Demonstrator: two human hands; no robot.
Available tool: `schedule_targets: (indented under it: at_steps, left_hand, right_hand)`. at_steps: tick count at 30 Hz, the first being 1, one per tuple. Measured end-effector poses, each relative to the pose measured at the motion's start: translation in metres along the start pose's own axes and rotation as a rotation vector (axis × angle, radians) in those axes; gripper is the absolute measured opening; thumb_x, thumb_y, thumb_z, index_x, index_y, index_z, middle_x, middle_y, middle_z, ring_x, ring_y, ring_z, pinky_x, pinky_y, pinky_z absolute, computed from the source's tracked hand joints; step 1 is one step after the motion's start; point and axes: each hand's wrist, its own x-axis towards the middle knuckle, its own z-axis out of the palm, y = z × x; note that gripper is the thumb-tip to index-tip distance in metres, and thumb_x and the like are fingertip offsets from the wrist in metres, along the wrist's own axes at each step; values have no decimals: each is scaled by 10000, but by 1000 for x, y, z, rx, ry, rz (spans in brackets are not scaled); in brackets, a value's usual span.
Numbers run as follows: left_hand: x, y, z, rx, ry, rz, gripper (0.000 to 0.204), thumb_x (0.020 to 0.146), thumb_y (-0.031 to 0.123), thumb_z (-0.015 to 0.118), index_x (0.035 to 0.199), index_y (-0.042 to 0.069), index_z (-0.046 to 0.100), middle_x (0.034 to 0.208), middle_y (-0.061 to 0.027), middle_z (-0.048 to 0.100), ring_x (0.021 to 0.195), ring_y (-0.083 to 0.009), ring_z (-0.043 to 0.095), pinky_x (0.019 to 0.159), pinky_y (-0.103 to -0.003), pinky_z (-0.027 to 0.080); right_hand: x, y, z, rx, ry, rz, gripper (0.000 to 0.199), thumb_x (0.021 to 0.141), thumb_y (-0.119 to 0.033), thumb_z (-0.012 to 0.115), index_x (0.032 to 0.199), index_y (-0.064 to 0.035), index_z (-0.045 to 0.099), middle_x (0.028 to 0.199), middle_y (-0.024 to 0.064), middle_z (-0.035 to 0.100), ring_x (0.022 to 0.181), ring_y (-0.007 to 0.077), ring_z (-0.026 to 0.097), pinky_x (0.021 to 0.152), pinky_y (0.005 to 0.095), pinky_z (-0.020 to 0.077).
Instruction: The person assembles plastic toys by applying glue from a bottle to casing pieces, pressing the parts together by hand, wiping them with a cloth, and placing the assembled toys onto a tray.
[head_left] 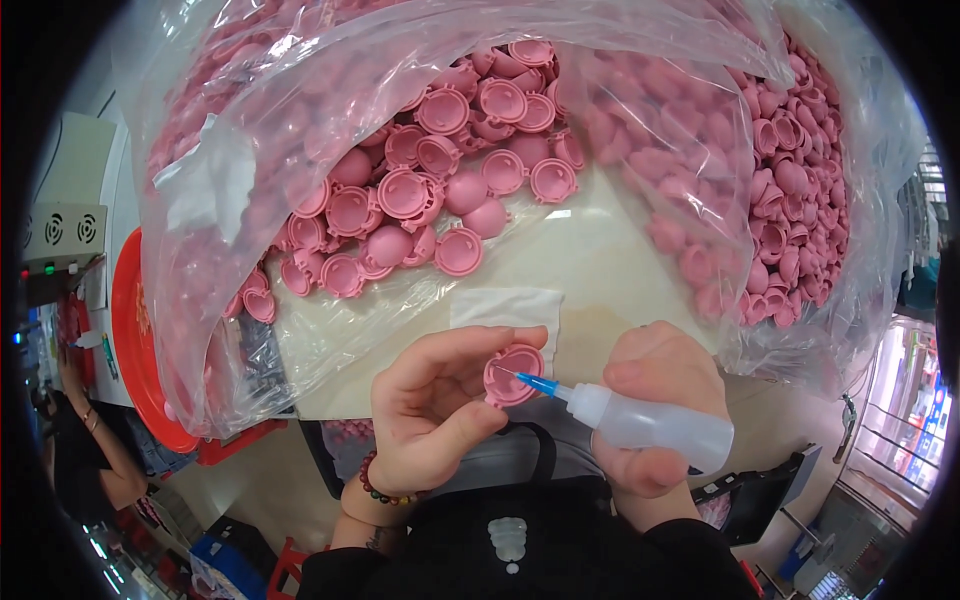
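Note:
Between thumb and fingers, my left hand (425, 405) holds a small pink plastic half-shell (508, 378), its hollow side facing up and toward the right. My right hand (655, 400) is wrapped round a translucent squeeze bottle (665, 425) with a blue needle tip (538, 383). The thin needle reaches into the hollow of the half-shell; whether it touches the wall I cannot tell. A white cloth (508, 307) lies on the table just beyond my hands.
Clear plastic bags (330, 95) spill many pink half-shells (405, 193) across the far table (610, 215). Another heap of pink half-shells (790, 210) fills a bag at right. An orange-red tray (135, 330) stands at left. Farther left is another person's arm (105, 445).

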Motion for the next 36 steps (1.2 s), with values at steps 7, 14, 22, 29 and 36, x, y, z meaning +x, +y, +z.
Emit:
schedule_targets:
  at_steps: [7,14,22,29,36]
  left_hand:
    - [-2,3,0,-16,-1,-12,470,767,145,653,1136,-38,425,1098,-258,521,971,-236,565,804,-303,476]
    - [-3,6,-6,48,-93,143,420,727,-86,587,1125,-76,454,1155,-255,489,1089,-282,496,902,-354,419]
    - [-2,10,-6,722,40,489,454,618,-75,691,1041,-33,533,1032,-248,571,935,-293,586,761,-315,475]
    - [-4,4,-11,574,71,514,461,640,-114,671,1049,-9,486,1068,-280,531,960,-295,575,794,-319,475]
    - [-5,3,-11,449,18,480,467,659,-125,658,1054,5,446,1108,-295,493,1001,-292,553,808,-309,472]
  right_hand:
    - [1,3,-4,9,41,-66,548,762,-537,540,905,-16,631,616,11,529,522,148,483,449,247,360]
    - [1,-1,-7,-51,-20,-11,564,764,-547,527,913,-12,629,619,23,533,521,156,485,451,254,365]
    - [-6,3,3,52,151,-85,643,818,-618,360,836,2,531,658,53,422,491,124,347,430,237,241]
    - [-7,4,1,153,45,17,620,828,-595,370,826,8,514,639,41,393,479,116,328,409,235,234]
    - [-7,2,5,157,63,23,611,763,-587,492,833,3,631,653,40,582,512,161,492,448,253,374]
